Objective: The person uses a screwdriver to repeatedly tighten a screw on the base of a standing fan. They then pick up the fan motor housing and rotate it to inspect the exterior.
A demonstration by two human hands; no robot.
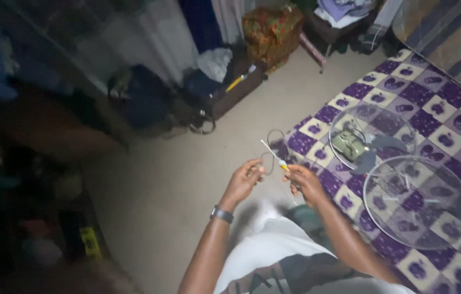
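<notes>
Together, left hand (245, 179), right hand (305, 182) — fingers pinching thin wire (270, 149)

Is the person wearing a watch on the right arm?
No, the dark wristband sits on the wrist of the left hand, while the right hand has a bare wrist.

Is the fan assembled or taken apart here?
Taken apart: one wire grille lies separate on the purple checkered mat, beside the other grille holding the motor.

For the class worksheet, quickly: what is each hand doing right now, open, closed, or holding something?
Left hand: closed, fingers pinching a thin looped wire.
Right hand: closed on a small yellow-handled tool with a pale thin shaft.
</notes>
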